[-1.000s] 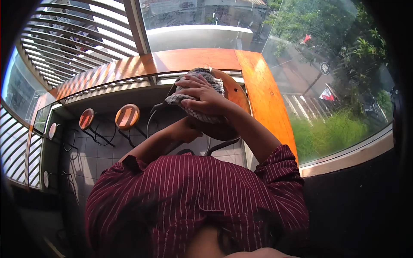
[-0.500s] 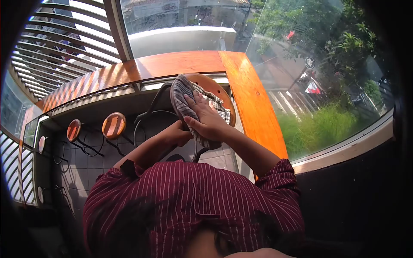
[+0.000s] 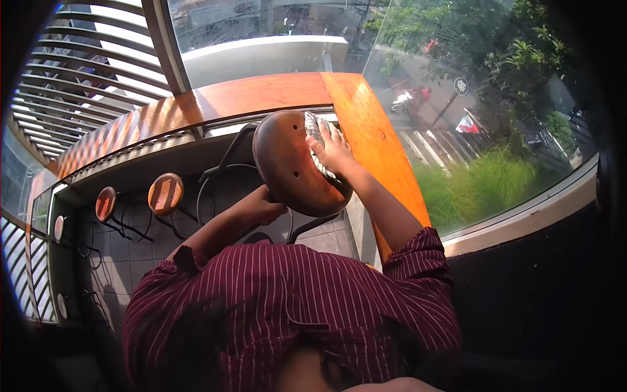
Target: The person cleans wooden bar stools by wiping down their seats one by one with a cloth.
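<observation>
Head view: the right hand lies on a checked cloth upon the round wooden seat of a stool.
The right fingers are extended and a little apart, flat over the cloth, which is soft, wrinkled and pale with dark lines, at the right side of the seat. The seat is smooth brown wood, darker toward its left edge, with small dark holes. The left hand is at the lower left edge of the seat; its fingers are partly hidden, so I cannot tell whether they grip. The stool has a dark, bent tubular frame and stands just beside the glossy orange wooden counter, inside its corner, above grey square floor tiles.
</observation>
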Available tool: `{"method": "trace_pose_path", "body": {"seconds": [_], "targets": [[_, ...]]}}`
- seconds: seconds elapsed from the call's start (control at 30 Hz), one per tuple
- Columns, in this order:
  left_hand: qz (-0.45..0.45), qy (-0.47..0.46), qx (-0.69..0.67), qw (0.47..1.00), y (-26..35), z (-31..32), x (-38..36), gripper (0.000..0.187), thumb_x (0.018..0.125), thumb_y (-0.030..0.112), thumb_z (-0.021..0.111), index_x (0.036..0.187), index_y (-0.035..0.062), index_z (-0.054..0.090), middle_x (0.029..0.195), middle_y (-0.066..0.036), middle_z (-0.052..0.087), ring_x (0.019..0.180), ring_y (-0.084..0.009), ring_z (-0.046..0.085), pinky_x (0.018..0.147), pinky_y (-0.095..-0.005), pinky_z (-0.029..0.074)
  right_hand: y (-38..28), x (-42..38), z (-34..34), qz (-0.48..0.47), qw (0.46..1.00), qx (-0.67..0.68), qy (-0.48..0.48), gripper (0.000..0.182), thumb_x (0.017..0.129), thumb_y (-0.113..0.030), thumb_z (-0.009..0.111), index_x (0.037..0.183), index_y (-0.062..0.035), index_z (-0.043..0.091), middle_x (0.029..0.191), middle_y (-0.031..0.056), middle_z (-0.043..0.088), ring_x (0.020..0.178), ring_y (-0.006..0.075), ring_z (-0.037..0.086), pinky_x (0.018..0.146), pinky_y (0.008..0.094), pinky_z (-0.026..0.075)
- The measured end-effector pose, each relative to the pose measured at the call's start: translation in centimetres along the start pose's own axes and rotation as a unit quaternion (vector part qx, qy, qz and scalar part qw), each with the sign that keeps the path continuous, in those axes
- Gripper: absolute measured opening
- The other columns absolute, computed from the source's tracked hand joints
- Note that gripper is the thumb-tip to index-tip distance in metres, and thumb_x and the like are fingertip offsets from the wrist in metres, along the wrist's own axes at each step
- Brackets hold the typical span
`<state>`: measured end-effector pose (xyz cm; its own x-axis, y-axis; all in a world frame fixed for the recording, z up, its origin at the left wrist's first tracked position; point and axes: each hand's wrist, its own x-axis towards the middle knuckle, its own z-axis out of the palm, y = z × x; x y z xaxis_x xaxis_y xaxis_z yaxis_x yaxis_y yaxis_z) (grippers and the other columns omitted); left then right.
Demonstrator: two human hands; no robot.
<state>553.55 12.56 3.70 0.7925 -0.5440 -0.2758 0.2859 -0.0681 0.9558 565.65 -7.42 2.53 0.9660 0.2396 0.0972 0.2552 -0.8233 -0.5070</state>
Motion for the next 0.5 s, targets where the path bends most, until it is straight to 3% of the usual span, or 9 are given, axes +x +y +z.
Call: {"method": "trace_pose_path", "body": {"seconds": [0.07, 0.13, 0.17, 0.23, 0.27, 0.33, 0.4, 0.47, 0.5], "targets": [[-0.002, -0.010, -0.022, 1.000, 0.5, 0.1, 0.4, 0.027, 0.074, 0.009, 0.054, 0.100, 0.0018, 0.049, 0.059, 0.002, 0.045, 0.042, -0.0046, 0.040, 0.035, -0.0178, 0.028, -2.0, -2.5, 0.1, -0.090, 0.995, 0.010, -0.050, 0.074, 0.077, -0.064, 0.031, 0.133, -0.0177, 0.020, 0.136, 0.0224, 0.010, 0.126, 0.0388, 0.007, 0.098, 0.0539, 0.010], [0.011, 0.003, 0.022, 1.000, 0.7, 0.2, 0.6, 0.024, 0.074, 0.008, 0.053, 0.097, 0.0022, 0.049, 0.058, 0.001, 0.044, 0.040, -0.0053, 0.039, 0.035, -0.0183, 0.028, -5.7, -4.9, -0.9, -0.195, 0.971, 0.093, -0.100, 0.072, 0.077, -0.063, 0.031, 0.133, -0.0182, 0.021, 0.135, 0.0255, 0.009, 0.126, 0.0400, 0.006, 0.099, 0.0523, 0.007], [0.008, 0.002, 0.020, 1.000, 0.9, 0.7, 0.7, 0.024, 0.074, 0.008, 0.053, 0.097, 0.0022, 0.049, 0.058, 0.001, 0.044, 0.040, -0.0053, 0.039, 0.035, -0.0183, 0.028, -7.1, -5.2, -1.3, -0.244, 0.963, 0.070, -0.085, 0.070, 0.078, -0.062, 0.031, 0.133, -0.0194, 0.022, 0.135, 0.0248, 0.010, 0.126, 0.0397, 0.006, 0.099, 0.0526, 0.007], [0.195, 0.045, 0.055, 0.978, 1.6, 1.7, 1.2, 0.019, 0.074, 0.008, 0.053, 0.092, 0.0027, 0.049, 0.057, 0.001, 0.044, 0.039, -0.0053, 0.038, 0.034, -0.0185, 0.028, -9.0, -5.1, -2.0, -0.300, 0.950, 0.052, -0.074, 0.063, 0.079, -0.059, 0.032, 0.129, -0.0223, 0.030, 0.136, 0.0223, 0.012, 0.127, 0.0387, 0.006, 0.098, 0.0538, 0.006], [0.191, 0.045, 0.053, 0.979, 1.5, 1.3, 1.1, 0.019, 0.074, 0.008, 0.053, 0.092, 0.0027, 0.049, 0.057, 0.001, 0.044, 0.039, -0.0053, 0.038, 0.034, -0.0185, 0.028, -9.1, -4.0, -1.6, -0.316, 0.945, 0.051, -0.069, 0.057, 0.081, -0.057, 0.032, 0.127, -0.0227, 0.034, 0.137, 0.0190, 0.014, 0.127, 0.0367, 0.006, 0.098, 0.0543, 0.005], [0.025, -0.023, 0.020, 0.999, 1.3, 0.2, 0.5, 0.019, 0.075, 0.008, 0.053, 0.093, 0.0025, 0.049, 0.057, 0.001, 0.044, 0.040, -0.0047, 0.038, 0.034, -0.0184, 0.028, -8.7, -1.1, -1.2, -0.304, 0.945, 0.086, -0.083, 0.054, 0.082, -0.053, 0.032, 0.125, -0.0218, 0.036, 0.137, 0.0150, 0.017, 0.128, 0.0344, 0.007, 0.099, 0.0524, 0.004], [0.012, -0.015, -0.003, 1.000, 0.5, 0.1, 0.6, 0.019, 0.076, 0.010, 0.053, 0.093, 0.0021, 0.049, 0.057, 0.002, 0.044, 0.040, -0.0040, 0.038, 0.034, -0.0184, 0.028, -7.4, 1.7, -1.2, -0.230, 0.971, 0.066, -0.019, 0.052, 0.084, -0.052, 0.031, 0.126, -0.0213, 0.035, 0.136, 0.0126, 0.022, 0.128, 0.0317, 0.009, 0.100, 0.0501, 0.003], [0.011, -0.011, 0.014, 1.000, 0.4, -0.1, 0.6, 0.021, 0.077, 0.011, 0.054, 0.095, 0.0021, 0.049, 0.056, 0.002, 0.044, 0.040, -0.0038, 0.038, 0.034, -0.0183, 0.028, -3.9, 4.4, -0.5, -0.150, 0.987, 0.049, 0.023, 0.054, 0.083, -0.052, 0.030, 0.127, -0.0200, 0.032, 0.134, 0.0138, 0.024, 0.126, 0.0314, 0.017, 0.100, 0.0492, 0.009], [0.012, -0.013, 0.016, 1.000, 0.3, -0.3, 0.7, 0.021, 0.077, 0.011, 0.054, 0.095, 0.0021, 0.049, 0.056, 0.002, 0.044, 0.040, -0.0038, 0.038, 0.034, -0.0183, 0.028, -2.1, 4.8, -0.7, -0.100, 0.993, 0.059, 0.001, 0.055, 0.083, -0.052, 0.029, 0.128, -0.0194, 0.030, 0.134, 0.0148, 0.025, 0.124, 0.0315, 0.021, 0.099, 0.0494, 0.012]]}}
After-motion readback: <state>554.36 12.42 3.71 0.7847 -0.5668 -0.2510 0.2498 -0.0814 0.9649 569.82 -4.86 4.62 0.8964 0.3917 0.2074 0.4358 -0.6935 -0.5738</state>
